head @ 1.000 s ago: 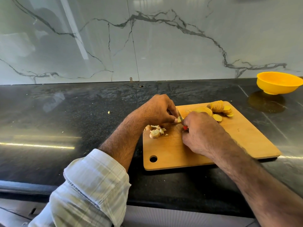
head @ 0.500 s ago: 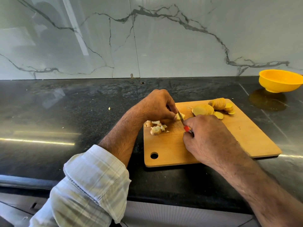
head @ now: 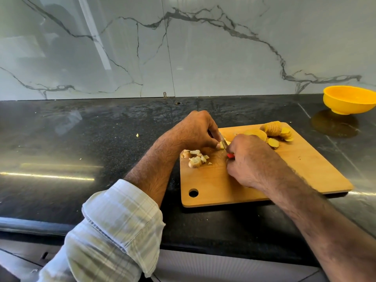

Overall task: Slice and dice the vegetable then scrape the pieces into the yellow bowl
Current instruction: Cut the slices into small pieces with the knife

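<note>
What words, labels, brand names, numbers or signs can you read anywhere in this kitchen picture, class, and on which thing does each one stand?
There are none to read.
Round yellow plastic bowl: plain, no print.
Rectangular wooden cutting board: bare, no mark.
Small red-handled knife: mostly hidden by the right hand; no mark shows on its blade.
White veined marble wall and black stone counter: no lettering.
</note>
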Available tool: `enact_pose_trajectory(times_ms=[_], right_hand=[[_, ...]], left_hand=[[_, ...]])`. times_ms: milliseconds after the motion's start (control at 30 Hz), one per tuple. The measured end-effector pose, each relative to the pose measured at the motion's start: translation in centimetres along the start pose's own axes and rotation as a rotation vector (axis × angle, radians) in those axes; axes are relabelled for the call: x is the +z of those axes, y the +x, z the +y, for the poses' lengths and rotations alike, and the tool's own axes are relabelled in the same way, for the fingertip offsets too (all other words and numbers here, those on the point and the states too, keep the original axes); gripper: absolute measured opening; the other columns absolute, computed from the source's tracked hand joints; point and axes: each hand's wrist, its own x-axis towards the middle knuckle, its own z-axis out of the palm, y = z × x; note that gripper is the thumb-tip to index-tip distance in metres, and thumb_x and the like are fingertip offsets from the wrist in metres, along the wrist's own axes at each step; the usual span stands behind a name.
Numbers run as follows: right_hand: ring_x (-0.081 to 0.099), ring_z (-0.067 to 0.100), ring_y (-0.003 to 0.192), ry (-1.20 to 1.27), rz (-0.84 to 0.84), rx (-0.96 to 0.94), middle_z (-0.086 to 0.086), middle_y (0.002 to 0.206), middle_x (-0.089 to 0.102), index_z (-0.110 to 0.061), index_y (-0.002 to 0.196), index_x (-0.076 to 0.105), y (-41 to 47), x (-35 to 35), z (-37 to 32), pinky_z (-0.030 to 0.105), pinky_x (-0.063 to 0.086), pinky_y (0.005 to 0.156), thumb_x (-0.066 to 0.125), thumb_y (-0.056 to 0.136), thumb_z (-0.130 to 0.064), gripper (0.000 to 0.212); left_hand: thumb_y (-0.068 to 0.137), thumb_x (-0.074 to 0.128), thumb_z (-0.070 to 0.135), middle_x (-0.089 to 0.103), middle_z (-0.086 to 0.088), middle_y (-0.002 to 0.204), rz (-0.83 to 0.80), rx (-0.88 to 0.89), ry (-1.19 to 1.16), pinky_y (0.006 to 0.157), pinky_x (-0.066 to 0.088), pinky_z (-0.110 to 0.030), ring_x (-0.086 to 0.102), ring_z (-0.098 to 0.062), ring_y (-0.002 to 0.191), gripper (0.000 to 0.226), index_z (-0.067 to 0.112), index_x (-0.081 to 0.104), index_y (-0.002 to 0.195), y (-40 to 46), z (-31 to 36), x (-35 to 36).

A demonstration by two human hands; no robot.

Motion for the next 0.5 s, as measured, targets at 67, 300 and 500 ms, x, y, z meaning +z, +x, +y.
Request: enact_pose_trajectory(times_ms=[67, 300, 500], right_hand=[[0.063, 0.020, 0.104, 0.010, 0.013, -0.011, 0.003, 0.123, 0.065, -0.024, 0.137, 0.062, -0.2, 0.2, 0.5, 0.032, 0.060, 0.086, 0.072, 0.093, -0.032, 0.045], [0.065, 0.019, 0.098, -0.021, 0.092, -0.089, 0.000, 0.109, 0.068, -0.023, 0.129, 0.067, -2.0, 0.0, 0.8, 0.033, 0.061, 0.085, 0.060, 0.101, -0.034, 0.030], [0.063, 0.020, 0.110, -0.059, -0.007, -0.071, 0.002, 0.122, 0.066, -0.024, 0.133, 0.064, -2.0, -0.1, 0.0, 0.034, 0.058, 0.094, 0.060, 0.101, -0.031, 0.033]], left_hand=[[0.085, 0.087, 0.025, 0.076, 0.015, 0.097, -0.002, 0.006, -0.014, 0.091, 0.059, -0.027, 0.070, -0.004, 0.095, 0.013, 0.022, 0.082, 0.097, -0.1, -0.2, 0.0], [0.083, 0.088, 0.018, 0.074, 0.017, 0.094, -0.011, 0.037, -0.039, 0.085, 0.057, -0.017, 0.070, 0.002, 0.090, 0.016, 0.021, 0.080, 0.097, -0.4, -0.7, -0.5], [0.083, 0.088, 0.019, 0.077, 0.013, 0.095, -0.006, 0.023, -0.040, 0.088, 0.059, -0.022, 0.071, 0.000, 0.091, 0.013, 0.022, 0.081, 0.095, -0.3, -0.8, -0.5]])
